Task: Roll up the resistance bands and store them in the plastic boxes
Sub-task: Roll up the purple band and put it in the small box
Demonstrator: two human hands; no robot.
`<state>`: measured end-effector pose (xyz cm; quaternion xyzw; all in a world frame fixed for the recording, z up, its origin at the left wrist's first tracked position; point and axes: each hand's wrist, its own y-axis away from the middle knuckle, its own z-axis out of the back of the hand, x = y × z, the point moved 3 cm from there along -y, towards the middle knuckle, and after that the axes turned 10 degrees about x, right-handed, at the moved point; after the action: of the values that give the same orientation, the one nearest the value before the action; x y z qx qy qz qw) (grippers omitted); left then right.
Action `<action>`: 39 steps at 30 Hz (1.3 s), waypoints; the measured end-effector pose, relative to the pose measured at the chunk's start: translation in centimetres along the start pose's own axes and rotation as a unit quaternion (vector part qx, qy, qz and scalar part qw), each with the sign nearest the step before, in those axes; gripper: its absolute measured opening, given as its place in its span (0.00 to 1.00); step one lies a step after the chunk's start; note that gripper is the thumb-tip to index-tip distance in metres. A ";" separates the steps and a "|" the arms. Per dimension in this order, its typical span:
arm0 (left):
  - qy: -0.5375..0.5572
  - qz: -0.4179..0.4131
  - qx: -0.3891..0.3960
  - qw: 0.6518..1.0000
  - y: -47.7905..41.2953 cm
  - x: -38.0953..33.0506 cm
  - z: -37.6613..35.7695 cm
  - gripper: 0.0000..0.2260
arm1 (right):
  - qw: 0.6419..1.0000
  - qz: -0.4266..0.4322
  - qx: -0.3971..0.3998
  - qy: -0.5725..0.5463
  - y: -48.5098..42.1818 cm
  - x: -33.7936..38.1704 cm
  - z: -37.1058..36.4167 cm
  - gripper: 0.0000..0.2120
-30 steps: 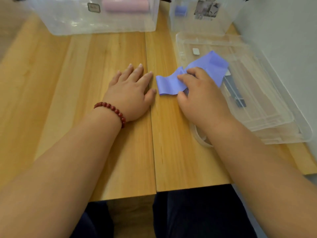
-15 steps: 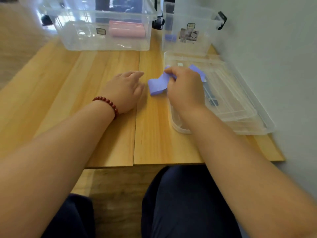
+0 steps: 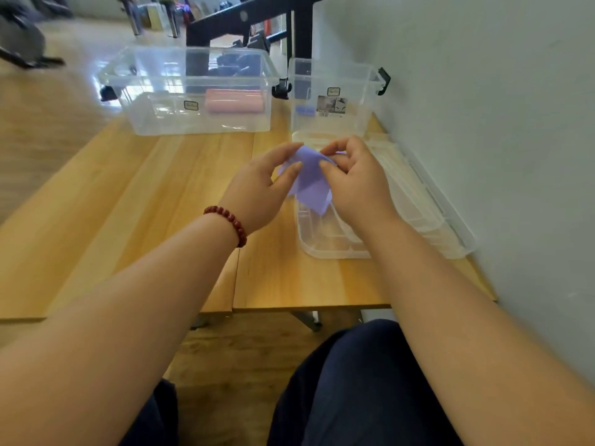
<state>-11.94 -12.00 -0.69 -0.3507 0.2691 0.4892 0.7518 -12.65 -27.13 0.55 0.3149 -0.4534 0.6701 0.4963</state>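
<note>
A purple resistance band (image 3: pixel 310 181) hangs crumpled above the wooden table (image 3: pixel 135 201), lifted between both hands. My left hand (image 3: pixel 260 185) pinches its left edge with thumb and fingertips. My right hand (image 3: pixel 354 178) pinches its top right part. At the back stands a large clear plastic box (image 3: pixel 154 91) with a rolled pink band (image 3: pixel 235 100) inside. Beside it on the right is a smaller clear box (image 3: pixel 363 101) with a rolled purple band (image 3: pixel 304 110) in it.
Clear box lids (image 3: pixel 428 220) lie stacked on the table under and to the right of my hands, close to the grey wall (image 3: pixel 483 123). A black frame (image 3: pixel 254 17) stands behind the boxes. My legs show below the table's front edge.
My left hand has left the table and taken hold of the band. Both hands have raised the band off the table surface. The view has pulled back and tilted up.
</note>
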 end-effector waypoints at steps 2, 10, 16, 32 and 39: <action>0.006 0.001 -0.014 1.000 -0.1 -0.2 -0.2 0.16 | 1.000 0.002 0.002 -0.017 0.1 -0.1 0.4 0.14; 0.051 -0.006 -0.064 0.997 -0.8 0.4 -1.4 0.09 | 0.999 0.012 0.003 -0.032 -0.6 -1.2 0.1 0.09; 0.189 0.030 -0.112 0.975 -1.5 1.2 -0.6 0.05 | 0.995 0.002 -0.070 -0.073 -1.7 -1.8 -1.0 0.07; 0.302 0.024 -0.071 0.951 -1.6 -1.0 2.6 0.06 | 0.987 -0.010 -0.009 -0.158 -3.3 1.3 -1.6 0.07; 0.316 0.018 -0.101 0.943 -1.9 -2.4 3.9 0.05 | 0.963 -0.025 0.013 -0.270 -3.9 3.0 -1.5 0.04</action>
<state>-10.83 -10.75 4.06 -0.5560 0.4482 0.3913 0.5803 -9.81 -24.23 3.75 0.5013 -0.5538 0.5536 0.3681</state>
